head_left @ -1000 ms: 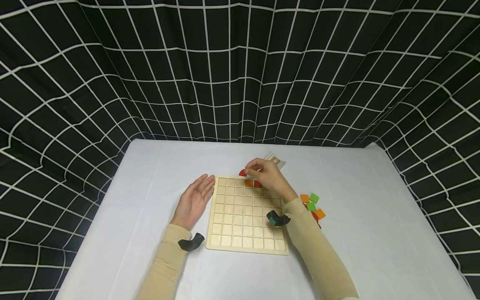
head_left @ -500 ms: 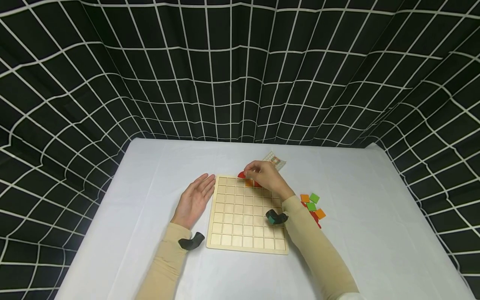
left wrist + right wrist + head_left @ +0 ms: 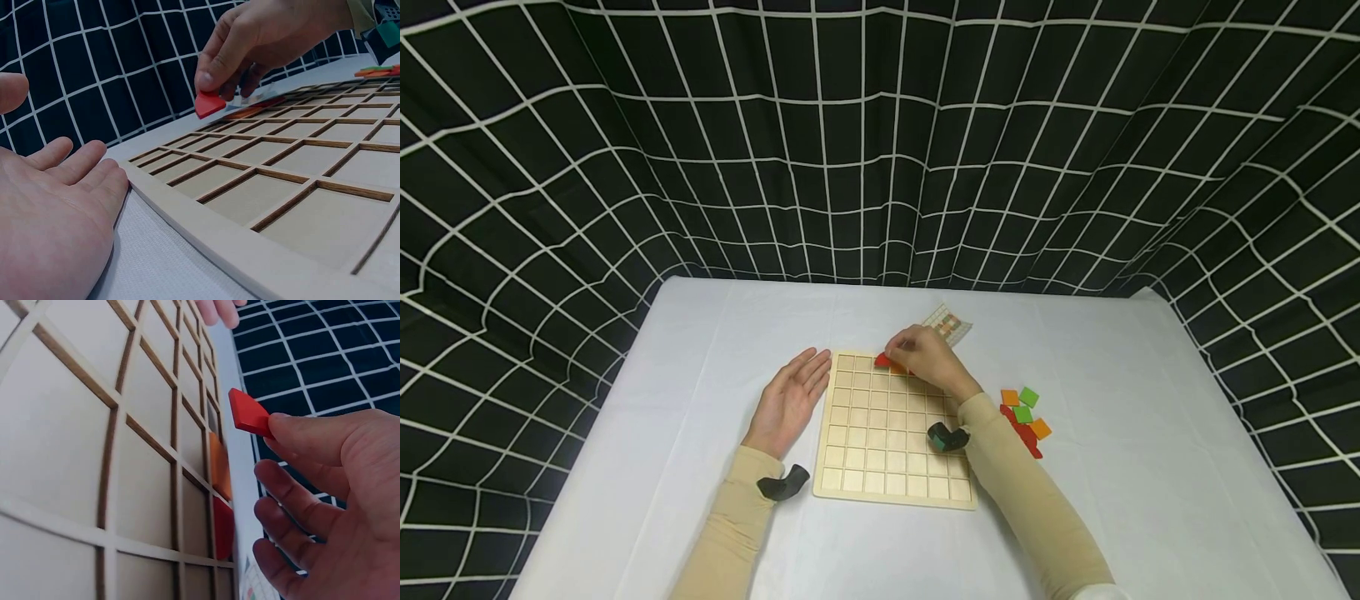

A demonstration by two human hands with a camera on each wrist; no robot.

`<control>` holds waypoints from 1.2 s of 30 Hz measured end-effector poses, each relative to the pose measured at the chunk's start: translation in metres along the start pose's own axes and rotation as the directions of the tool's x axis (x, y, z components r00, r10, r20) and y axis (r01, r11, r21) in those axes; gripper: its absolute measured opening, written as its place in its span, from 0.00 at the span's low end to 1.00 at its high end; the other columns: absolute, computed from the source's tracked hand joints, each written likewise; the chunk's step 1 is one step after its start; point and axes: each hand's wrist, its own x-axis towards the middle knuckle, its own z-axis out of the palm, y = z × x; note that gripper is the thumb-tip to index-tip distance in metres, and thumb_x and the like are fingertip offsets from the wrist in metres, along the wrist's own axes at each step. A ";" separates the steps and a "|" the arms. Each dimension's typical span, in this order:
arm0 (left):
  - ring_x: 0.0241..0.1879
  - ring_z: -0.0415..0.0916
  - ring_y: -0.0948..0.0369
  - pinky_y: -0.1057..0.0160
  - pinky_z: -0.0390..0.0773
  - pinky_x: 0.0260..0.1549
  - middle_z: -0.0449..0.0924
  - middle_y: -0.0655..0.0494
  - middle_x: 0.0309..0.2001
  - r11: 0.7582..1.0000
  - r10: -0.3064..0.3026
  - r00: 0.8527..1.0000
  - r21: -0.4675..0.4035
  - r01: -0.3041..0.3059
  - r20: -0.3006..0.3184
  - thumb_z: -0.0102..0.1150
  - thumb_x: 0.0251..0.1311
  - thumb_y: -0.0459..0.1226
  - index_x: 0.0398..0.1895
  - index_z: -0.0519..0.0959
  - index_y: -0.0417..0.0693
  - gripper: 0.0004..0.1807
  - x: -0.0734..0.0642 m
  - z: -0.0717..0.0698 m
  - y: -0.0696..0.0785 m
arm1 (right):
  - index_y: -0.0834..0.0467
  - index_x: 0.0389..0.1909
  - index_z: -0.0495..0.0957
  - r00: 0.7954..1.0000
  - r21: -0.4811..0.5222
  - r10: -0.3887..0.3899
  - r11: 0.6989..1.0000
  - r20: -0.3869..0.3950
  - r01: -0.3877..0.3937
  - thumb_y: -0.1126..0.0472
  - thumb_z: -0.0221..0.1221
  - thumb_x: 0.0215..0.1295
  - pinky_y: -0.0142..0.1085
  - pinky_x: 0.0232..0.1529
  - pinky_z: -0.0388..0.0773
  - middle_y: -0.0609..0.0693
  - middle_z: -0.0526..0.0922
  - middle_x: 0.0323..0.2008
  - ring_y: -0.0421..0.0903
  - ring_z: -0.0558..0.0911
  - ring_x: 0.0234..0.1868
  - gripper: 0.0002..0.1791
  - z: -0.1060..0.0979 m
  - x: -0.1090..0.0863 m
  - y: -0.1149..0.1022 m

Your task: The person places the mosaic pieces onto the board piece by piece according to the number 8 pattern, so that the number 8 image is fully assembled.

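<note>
My right hand (image 3: 931, 360) pinches a red quarter-round tile (image 3: 248, 414) between thumb and forefinger, close over the far row of a wooden grid board (image 3: 880, 433). In the right wrist view an orange tile (image 3: 219, 465) and another red tile (image 3: 223, 528) sit in neighbouring cells of that row. The other fingers of this hand are loosely bent. At the board's left edge my left hand (image 3: 786, 404) rests palm up with its fingers extended, fingertips right at the rim. It holds nothing.
Right of the board lie loose green tiles (image 3: 1023, 414), orange tiles (image 3: 1041, 428) and a heap of red pieces (image 3: 1026, 437). A printed pattern card (image 3: 953, 325) lies behind the board, partly covered by the right hand. A black gridded curtain (image 3: 880, 150) surrounds the white table (image 3: 1150, 467).
My right hand has moved slightly toward me with the red tile, from beyond the board's far edge to over its far row. The left hand stays where it was.
</note>
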 end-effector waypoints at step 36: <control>0.82 0.44 0.54 0.62 0.48 0.83 0.45 0.44 0.82 1.000 0.004 1.000 -0.007 -0.004 -0.002 0.31 0.83 0.46 0.82 0.41 0.43 0.33 0.000 -0.001 -0.001 | 0.55 0.37 0.86 1.000 -0.178 -0.023 0.984 0.013 0.025 0.59 0.63 0.70 0.44 0.49 0.83 0.50 0.84 0.40 0.47 0.81 0.43 0.06 0.012 0.002 0.001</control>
